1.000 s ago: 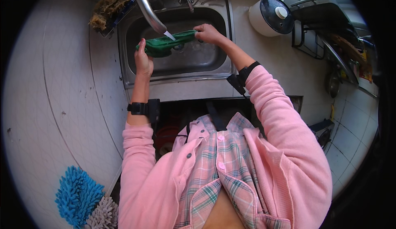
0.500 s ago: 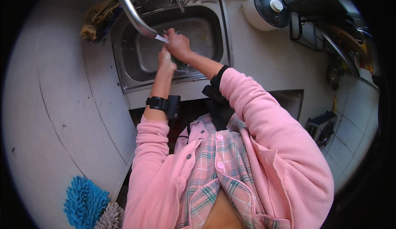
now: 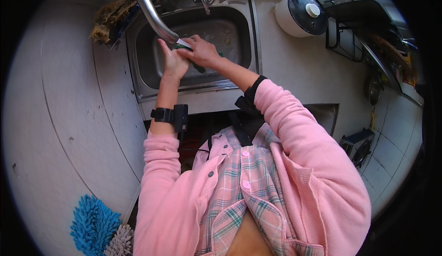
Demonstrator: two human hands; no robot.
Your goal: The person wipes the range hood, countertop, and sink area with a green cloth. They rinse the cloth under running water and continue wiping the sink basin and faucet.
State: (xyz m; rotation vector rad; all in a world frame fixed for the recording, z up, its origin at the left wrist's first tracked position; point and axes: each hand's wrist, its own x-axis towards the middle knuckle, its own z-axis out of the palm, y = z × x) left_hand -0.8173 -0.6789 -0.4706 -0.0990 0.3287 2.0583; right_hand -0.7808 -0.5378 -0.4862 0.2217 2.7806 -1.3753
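Observation:
Water runs from the curved metal faucet [image 3: 159,24] onto my hands over the steel sink [image 3: 254,48]. My left hand [image 3: 175,64] is turned palm up beneath the stream, its thumb stretched away and its other fingers mostly hidden. Across it lies my right hand [image 3: 205,52], fingers bent over the left palm. Dark green leaves [image 3: 198,67] show between and below the two hands; the right fingers appear closed on them, though the hold is partly covered. Small pale-green bits lie on the sink bottom.
A second, thin tap [image 3: 202,2] stands at the sink's back. A white pot with a dark lid [image 3: 301,14] sits right of it, beside a black rack [image 3: 343,41]. A brown bristly bundle [image 3: 113,20] is at the left, a blue shaggy mitt [image 3: 94,223] lower left.
My left hand has shifted left and turned palm up, thumb out. My right hand has moved slightly right, and more of the green leaves shows.

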